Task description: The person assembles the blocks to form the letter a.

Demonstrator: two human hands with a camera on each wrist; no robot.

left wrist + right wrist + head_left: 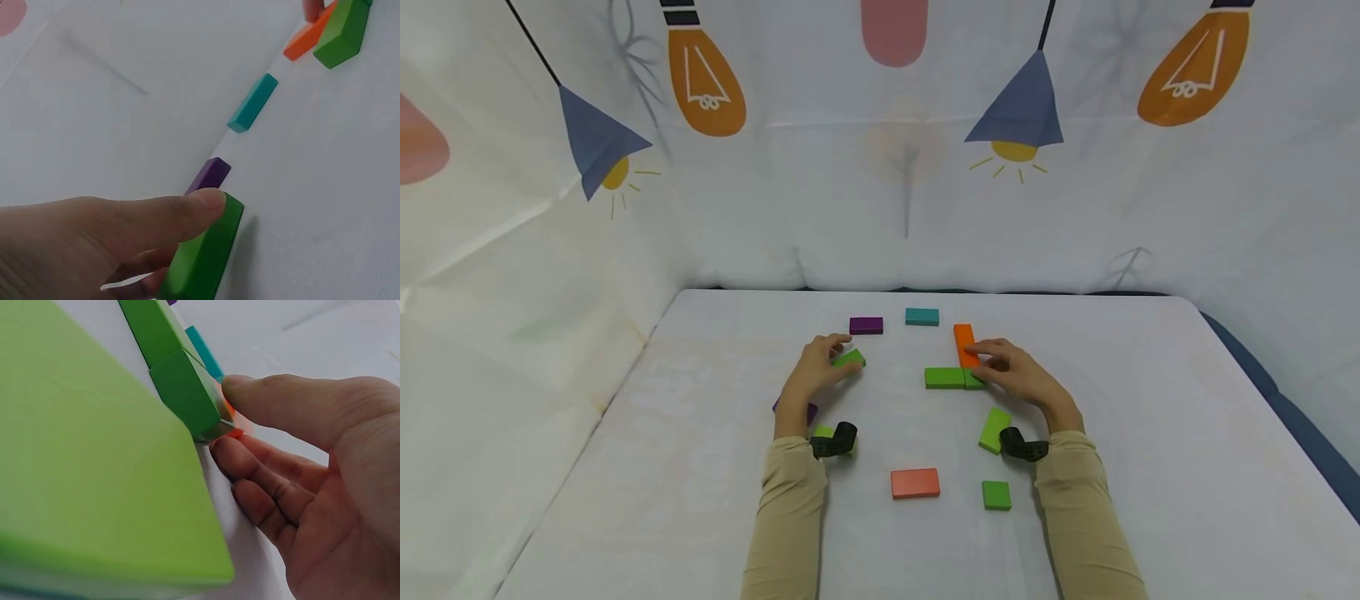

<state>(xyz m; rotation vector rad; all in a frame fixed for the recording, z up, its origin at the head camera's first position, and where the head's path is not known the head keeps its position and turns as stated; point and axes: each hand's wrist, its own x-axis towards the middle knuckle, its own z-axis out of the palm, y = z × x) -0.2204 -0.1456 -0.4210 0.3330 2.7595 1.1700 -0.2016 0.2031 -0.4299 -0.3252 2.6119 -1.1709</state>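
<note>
White tabletop (pixel 685 500); just left of centre, your left hand (pixel 812 372) pinches green block (pixel 852 357), likely for control; right of centre, your right hand (pixel 1024 375) touches orange block (pixel 964 337), perhaps steadying it against green pair (pixel 944 378); grip unclear.

No words, labels, brands or numbers can be read, neither on the blocks (pixel 944 378) between the left hand (pixel 812 375) and the right hand (pixel 1026 379) nor on the sheet (pixel 820 208) beyond both, printed with lamps (pixel 1018 104) and light bulbs (pixel 706 83).
</note>
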